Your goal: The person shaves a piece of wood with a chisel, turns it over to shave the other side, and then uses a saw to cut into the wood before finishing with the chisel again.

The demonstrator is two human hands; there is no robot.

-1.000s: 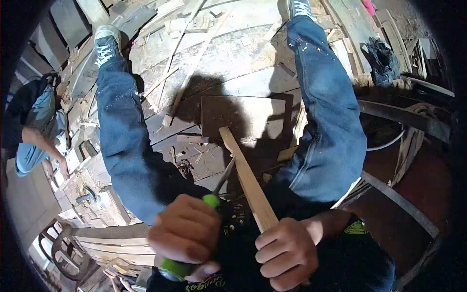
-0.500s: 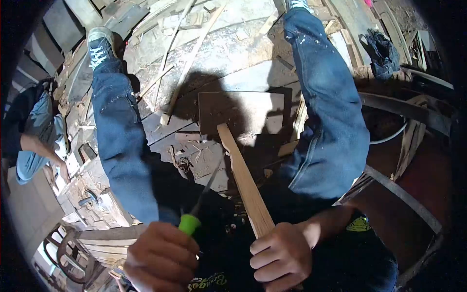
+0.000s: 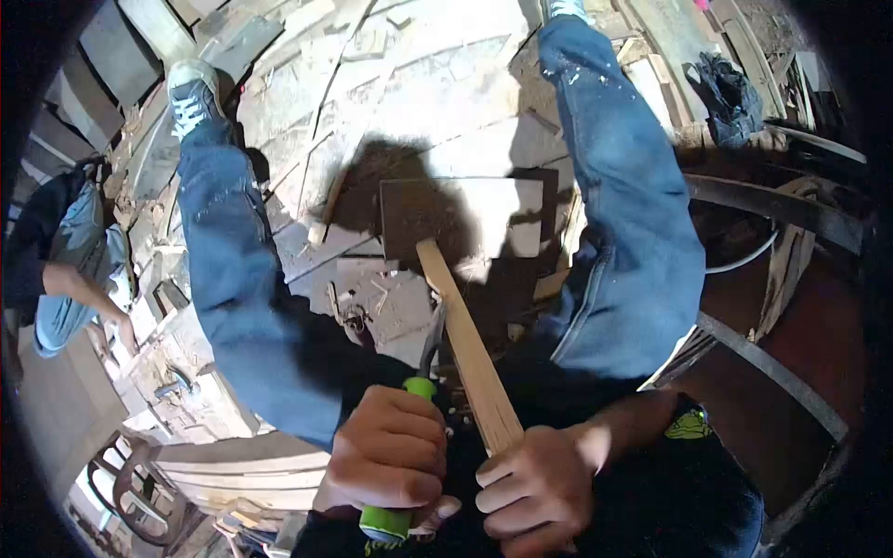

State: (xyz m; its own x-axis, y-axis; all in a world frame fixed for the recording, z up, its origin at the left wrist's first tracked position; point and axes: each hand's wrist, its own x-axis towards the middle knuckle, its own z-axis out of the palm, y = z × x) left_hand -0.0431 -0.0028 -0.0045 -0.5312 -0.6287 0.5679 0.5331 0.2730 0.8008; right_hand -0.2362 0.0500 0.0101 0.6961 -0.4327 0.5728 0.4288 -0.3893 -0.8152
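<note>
My left hand (image 3: 391, 448) is closed around the green handle (image 3: 419, 386) of a chisel (image 3: 432, 339). The dark metal blade points away from me, with its tip at the left edge of a wooden stick (image 3: 474, 358), beside a small notch near the far end. My right hand (image 3: 538, 488) grips the stick's near end, fingers wrapped round it. The stick's far end lies over a flat rectangular board (image 3: 507, 216) on the floor between my legs; shadow covers part of the board.
Wood strips, offcuts and shavings litter the floor (image 3: 446, 102). A dark plastic bag (image 3: 730, 102) lies at the upper right. At the left another person's hand (image 3: 119, 330) reaches down near wood pieces. Chair-like wooden frames (image 3: 126, 488) stand at the lower left.
My left hand has moved right and closer to the stick, bringing the chisel's blade up against its left edge. My right hand and the stick have barely moved.
</note>
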